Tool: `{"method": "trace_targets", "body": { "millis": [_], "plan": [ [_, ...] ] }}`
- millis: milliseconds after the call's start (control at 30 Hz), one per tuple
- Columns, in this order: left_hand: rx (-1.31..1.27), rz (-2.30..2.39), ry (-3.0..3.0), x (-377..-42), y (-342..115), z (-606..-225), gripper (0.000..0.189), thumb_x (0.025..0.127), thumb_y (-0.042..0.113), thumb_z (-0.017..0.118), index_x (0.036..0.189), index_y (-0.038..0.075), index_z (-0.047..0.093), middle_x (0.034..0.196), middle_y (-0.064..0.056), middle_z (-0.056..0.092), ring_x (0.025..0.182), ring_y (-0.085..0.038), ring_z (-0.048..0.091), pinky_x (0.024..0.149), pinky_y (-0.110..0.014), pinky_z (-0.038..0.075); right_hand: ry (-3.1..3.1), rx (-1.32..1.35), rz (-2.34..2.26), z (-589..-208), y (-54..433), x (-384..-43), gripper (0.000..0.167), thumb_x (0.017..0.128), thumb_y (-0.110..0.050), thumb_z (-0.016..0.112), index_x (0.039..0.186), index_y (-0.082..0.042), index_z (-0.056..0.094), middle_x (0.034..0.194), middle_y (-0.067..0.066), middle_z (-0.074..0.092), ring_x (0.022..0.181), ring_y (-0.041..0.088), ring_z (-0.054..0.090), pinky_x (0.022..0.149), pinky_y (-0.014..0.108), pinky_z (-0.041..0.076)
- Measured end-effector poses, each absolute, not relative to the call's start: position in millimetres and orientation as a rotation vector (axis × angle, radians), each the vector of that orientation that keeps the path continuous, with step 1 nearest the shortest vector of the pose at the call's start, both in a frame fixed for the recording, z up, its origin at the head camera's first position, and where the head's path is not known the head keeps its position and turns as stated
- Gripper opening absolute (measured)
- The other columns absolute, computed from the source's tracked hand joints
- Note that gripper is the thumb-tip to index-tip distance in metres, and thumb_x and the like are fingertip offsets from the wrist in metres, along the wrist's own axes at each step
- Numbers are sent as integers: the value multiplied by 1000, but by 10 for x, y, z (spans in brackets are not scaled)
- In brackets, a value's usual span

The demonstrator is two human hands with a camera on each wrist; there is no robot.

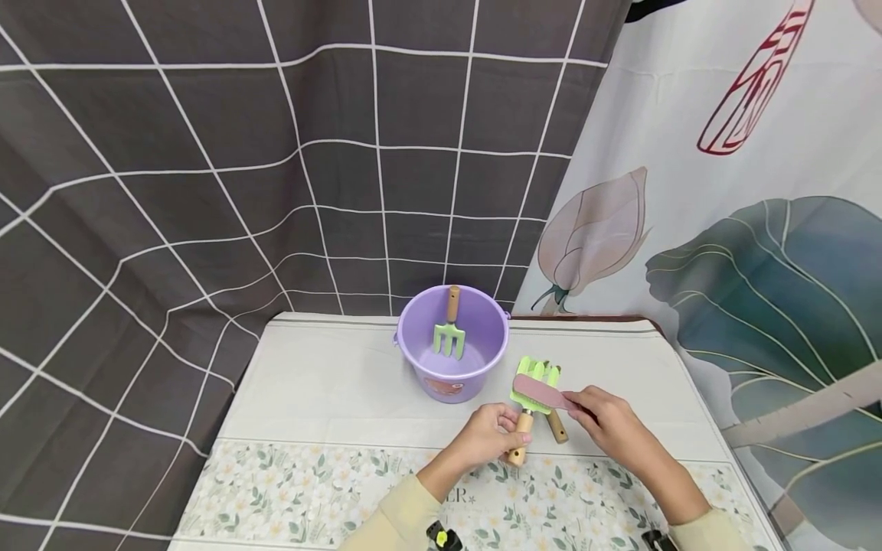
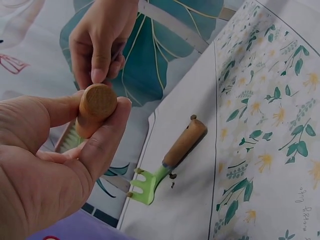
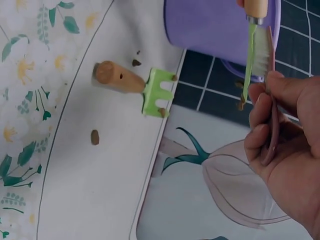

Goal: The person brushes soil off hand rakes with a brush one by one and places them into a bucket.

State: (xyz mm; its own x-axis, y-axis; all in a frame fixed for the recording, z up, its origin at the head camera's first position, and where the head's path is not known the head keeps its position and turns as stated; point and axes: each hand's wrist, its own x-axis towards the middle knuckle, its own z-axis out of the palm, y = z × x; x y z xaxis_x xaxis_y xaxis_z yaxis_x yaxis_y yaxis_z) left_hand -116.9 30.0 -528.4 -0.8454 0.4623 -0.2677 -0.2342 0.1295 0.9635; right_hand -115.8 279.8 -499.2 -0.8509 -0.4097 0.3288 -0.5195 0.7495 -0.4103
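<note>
My left hand [image 1: 485, 438] grips the wooden handle of a small green garden rake [image 1: 524, 427], holding it up off the table. In my right hand [image 1: 609, 421] is a pink brush [image 1: 540, 392], pinched by its handle. Its pale bristles touch the rake's green head in the right wrist view, with brown soil on the tine tips. Beneath them a small green hand fork [image 3: 159, 92] with a wooden handle lies on the table, soil on its tines. Another green fork [image 1: 449, 338] leans inside the purple bucket [image 1: 475, 386].
Brown soil crumbs [image 3: 95, 137] lie on the white table [image 1: 324, 375], near the fork on it. A floral-printed strip [image 1: 276, 490] runs along the table's near side. A dark gridded curtain [image 1: 413, 184] hangs behind, and a white printed curtain [image 1: 661, 122] at the right.
</note>
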Motion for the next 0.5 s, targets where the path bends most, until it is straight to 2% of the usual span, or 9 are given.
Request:
{"method": "trace_targets", "body": {
  "millis": [167, 300, 500],
  "plan": [
    [212, 1782, 1913, -1148, 304, -5277, 23, 92, 4, 76, 109, -6, 64, 91, -5, 59, 69, -12, 66, 59, -28, 64, -2720, 711, 680, -4998, 2781, -1197, 25, 90, 0, 76, 116, 0, 75, 87, -2, 64, 65, -5, 42, 48, 16, 39],
    [202, 1786, 1951, -1123, 318, -5263, 21, 90, 2, 77, 106, -5, 64, 90, -5, 59, 68, -13, 63, 56, -25, 61, -2717, 668, 637, -5005, 2781, -1247, 24, 91, 0, 75, 115, 2, 75, 87, 2, 66, 63, -5, 45, 48, 17, 43],
    [192, 1787, 1972, -1090, 343, -5246, 20, 90, 1, 77, 104, -5, 65, 88, -4, 58, 66, -12, 60, 53, -23, 58, -2718, 576, 589, -5010, 2812, -1354, 24, 90, -1, 76, 114, 3, 75, 87, 6, 68, 66, 4, 52, 51, 22, 45]
  ]
}}
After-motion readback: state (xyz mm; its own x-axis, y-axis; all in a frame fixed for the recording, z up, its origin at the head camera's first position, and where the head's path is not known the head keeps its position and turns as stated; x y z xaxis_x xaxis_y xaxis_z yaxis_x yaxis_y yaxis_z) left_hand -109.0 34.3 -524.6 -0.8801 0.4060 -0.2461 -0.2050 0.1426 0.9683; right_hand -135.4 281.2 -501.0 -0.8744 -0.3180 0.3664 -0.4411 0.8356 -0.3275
